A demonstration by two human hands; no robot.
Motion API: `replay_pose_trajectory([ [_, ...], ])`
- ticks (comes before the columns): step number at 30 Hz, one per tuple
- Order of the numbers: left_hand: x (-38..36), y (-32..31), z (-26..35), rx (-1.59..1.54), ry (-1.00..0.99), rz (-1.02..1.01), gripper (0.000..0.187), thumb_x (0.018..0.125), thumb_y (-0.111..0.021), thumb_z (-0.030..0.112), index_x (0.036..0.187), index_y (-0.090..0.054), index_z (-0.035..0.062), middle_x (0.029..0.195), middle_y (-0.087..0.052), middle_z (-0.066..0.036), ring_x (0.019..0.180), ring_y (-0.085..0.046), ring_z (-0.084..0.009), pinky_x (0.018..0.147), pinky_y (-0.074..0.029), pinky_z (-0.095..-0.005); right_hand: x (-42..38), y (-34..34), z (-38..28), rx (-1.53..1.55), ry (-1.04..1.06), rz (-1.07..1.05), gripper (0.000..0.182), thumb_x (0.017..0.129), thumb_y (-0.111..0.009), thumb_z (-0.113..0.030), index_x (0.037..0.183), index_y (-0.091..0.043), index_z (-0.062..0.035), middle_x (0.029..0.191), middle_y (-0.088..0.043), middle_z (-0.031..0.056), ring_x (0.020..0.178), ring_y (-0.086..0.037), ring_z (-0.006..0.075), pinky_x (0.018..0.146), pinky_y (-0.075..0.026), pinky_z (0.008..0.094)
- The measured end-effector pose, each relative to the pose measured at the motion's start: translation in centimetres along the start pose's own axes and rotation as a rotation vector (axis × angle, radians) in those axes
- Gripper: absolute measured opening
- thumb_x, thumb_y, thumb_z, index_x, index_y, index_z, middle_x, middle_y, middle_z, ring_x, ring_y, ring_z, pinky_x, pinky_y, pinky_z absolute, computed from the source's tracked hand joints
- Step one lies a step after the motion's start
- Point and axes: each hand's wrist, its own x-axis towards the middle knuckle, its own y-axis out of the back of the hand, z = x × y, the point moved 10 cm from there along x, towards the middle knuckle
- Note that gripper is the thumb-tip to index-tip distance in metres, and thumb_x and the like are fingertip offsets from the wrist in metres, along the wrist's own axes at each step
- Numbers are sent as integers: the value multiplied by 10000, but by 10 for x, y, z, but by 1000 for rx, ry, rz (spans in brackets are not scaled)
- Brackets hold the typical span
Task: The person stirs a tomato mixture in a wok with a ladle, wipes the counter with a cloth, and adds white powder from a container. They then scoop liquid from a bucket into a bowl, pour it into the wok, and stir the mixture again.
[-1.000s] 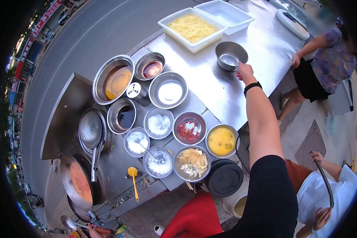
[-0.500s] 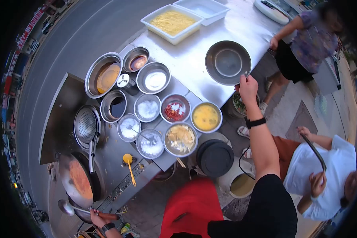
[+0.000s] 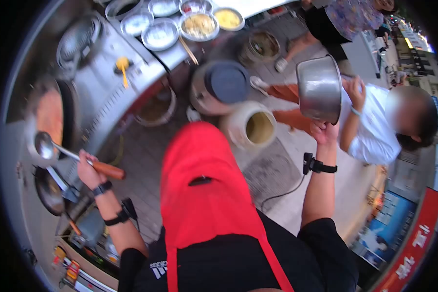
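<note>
My right hand (image 3: 325, 131) grips the lower rim of a steel bowl (image 3: 319, 88), held up in the air and tipped on its side over the pavement. My left hand (image 3: 87, 168) is closed on the wooden handle of a metal ladle (image 3: 46, 145), whose scoop hovers beside the wok (image 3: 51, 114) with orange sauce at the far left. I wear a red apron over a black shirt, with black bands on both wrists.
A cream jar (image 3: 252, 127) with yellowish liquid and a pot with a dark lid (image 3: 226, 82) stand on the ground ahead. Several steel ingredient bowls (image 3: 160, 33) sit on the counter at top. A person in white (image 3: 374, 126) crouches at right; another stands behind.
My right hand lifted the steel bowl off the counter and swung it down toward me, tipping it sideways. My view turned down and right. The left hand raised the ladle by the wok.
</note>
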Motion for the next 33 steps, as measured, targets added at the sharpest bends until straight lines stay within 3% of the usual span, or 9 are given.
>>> replay_pose_trajectory([
  [4, -58, 26, -12, -11, -8, 9, 147, 956, -606, 175, 877, -537, 71, 726, -533, -1, 598, -503, -86, 562, -437, -233, -100, -2, 9, 84, -3, 171, 339, 987, -444, -312, 1151, -575, -46, 898, -649, 99, 444, -405, 64, 343, -331, 205],
  [7, -69, 52, -31, 61, 26, 31, 129, 955, -609, 177, 905, -553, 71, 731, -544, -2, 610, -520, -86, 561, -445, -219, -130, 30, 17, -98, 4, 271, 309, 982, -446, -288, 1124, -587, -53, 919, -668, 107, 445, -419, 67, 341, -337, 209],
  [9, -77, 75, -36, 119, 1, 51, 137, 948, -623, 189, 898, -554, 82, 705, -540, 5, 593, -519, -89, 550, -442, -221, -133, 69, 39, -200, -109, 422, 174, 936, -507, -184, 917, -600, -38, 722, -618, 56, 448, -439, 95, 373, -370, 229],
  [14, -120, 136, -77, 256, 58, 176, 147, 933, -626, 181, 868, -545, 78, 694, -521, 10, 592, -503, -93, 537, -422, -235, -99, 221, 113, -885, -342, 729, 188, 893, -542, -146, 774, -578, -6, 646, -576, 88, 481, -530, 173, 419, -443, 316],
  [18, -173, 156, -106, 344, 167, 345, 176, 911, -640, 207, 825, -540, 91, 691, -508, 22, 615, -497, -95, 545, -415, -248, -7, 327, 184, -1743, -501, 450, 307, 847, -545, -186, 746, -658, 82, 641, -657, 227, 555, -682, 306, 600, -563, 420],
  [21, -194, 188, -136, 335, 283, 487, 167, 901, -642, 205, 797, -531, 136, 676, -476, 50, 603, -469, -80, 535, -395, -238, 46, 413, 242, -1772, -673, 549, 262, 848, -523, -121, 731, -684, 49, 648, -675, 182, 537, -669, 296, 532, -551, 381],
  [24, -216, 175, -147, 234, 263, 538, 160, 896, -646, 224, 806, -532, 158, 659, -469, 78, 588, -462, -62, 525, -377, -232, 89, 446, 297, -1824, -943, 281, 246, 851, -518, -102, 763, -699, 40, 691, -696, 165, 572, -686, 286, 548, -558, 388],
  [29, -243, 150, -156, 204, 232, 542, 146, 926, -616, 227, 830, -548, 142, 657, -545, 70, 562, -521, -55, 478, -405, -191, 131, 608, 401, -2024, -1089, 364, 175, 853, -605, -134, 883, -753, -47, 841, -737, 118, 760, -723, 220, 680, -577, 374],
  [33, -257, 163, -157, 224, 184, 636, 164, 930, -628, 225, 814, -553, 135, 640, -541, 55, 534, -524, -58, 463, -419, -185, 151, 604, 437, -2154, -1139, 116, 190, 859, -607, -171, 925, -775, -111, 872, -745, 55, 911, -713, 223, 794, -572, 384],
])
